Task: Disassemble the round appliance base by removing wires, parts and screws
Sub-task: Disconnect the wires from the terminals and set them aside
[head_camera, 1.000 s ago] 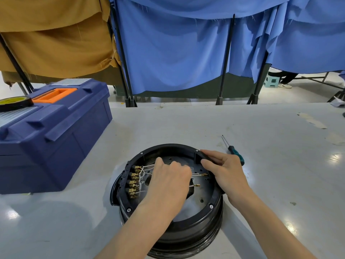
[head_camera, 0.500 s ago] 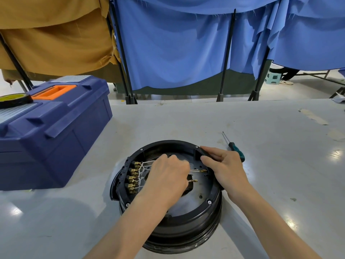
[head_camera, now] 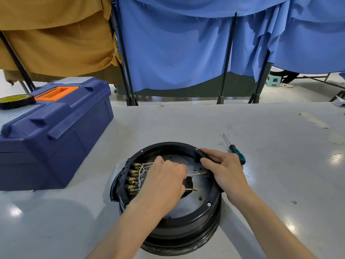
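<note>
Barely shifted from a second ago: left hand [head_camera: 164,184] curled inside round base [head_camera: 186,227], gripping white wires [head_camera: 192,172] that poke out to its right; right hand [head_camera: 226,171] pinching the base rim; screwdriver [head_camera: 236,153] just beyond right hand, toolbox [head_camera: 56,139] well left of left hand.

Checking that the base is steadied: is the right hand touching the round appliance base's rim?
Touching. The head view shows the right hand pinching the far-right rim of the round appliance base, fingers along the top edge and thumb inside.
</note>
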